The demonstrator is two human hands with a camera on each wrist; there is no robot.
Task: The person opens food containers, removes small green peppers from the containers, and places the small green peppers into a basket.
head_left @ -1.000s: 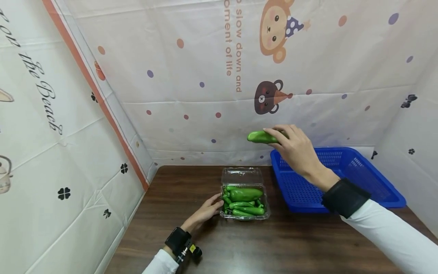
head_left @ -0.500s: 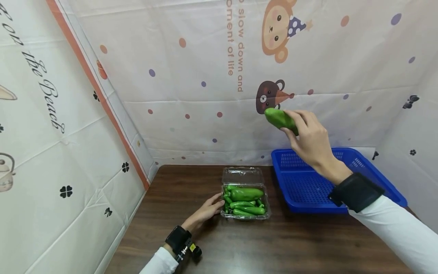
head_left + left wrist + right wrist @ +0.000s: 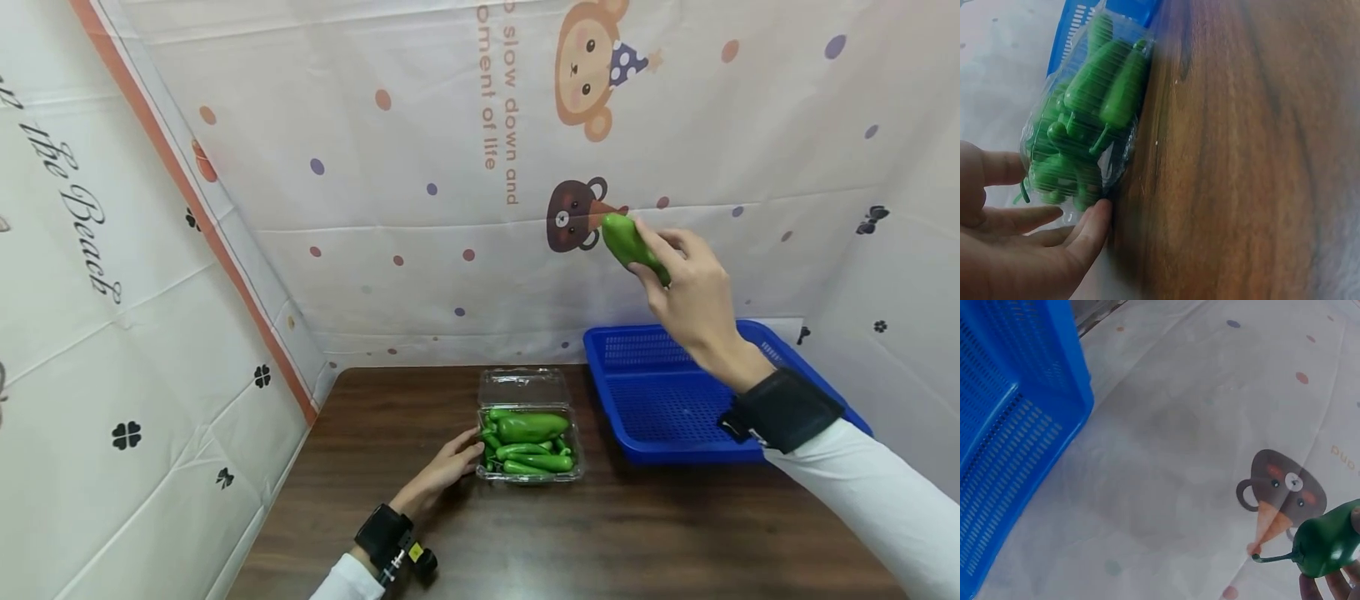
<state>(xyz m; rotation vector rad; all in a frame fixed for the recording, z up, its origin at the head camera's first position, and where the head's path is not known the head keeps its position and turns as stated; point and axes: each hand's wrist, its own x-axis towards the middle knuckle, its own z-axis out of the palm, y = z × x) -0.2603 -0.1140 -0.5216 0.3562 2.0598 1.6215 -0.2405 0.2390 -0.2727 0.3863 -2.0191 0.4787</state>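
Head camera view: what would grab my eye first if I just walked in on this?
Most striking is the glossy green pepper that the right hand holds high in the air, above the blue perforated plastic basket at the table's right. Lower down, the left hand rests against a clear plastic clamshell box packed with more green peppers, on the dark wooden table. Behind hangs a cartoon-printed sheet.

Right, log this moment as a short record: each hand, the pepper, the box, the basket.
right hand: raised, grips a green pepper
pepper position: in the air, above the blue basket
left hand: fingers touch the side of the clear box
clear box: lid open, holds green peppers
blue basket: on the brown table, right of the box, nothing visible inside
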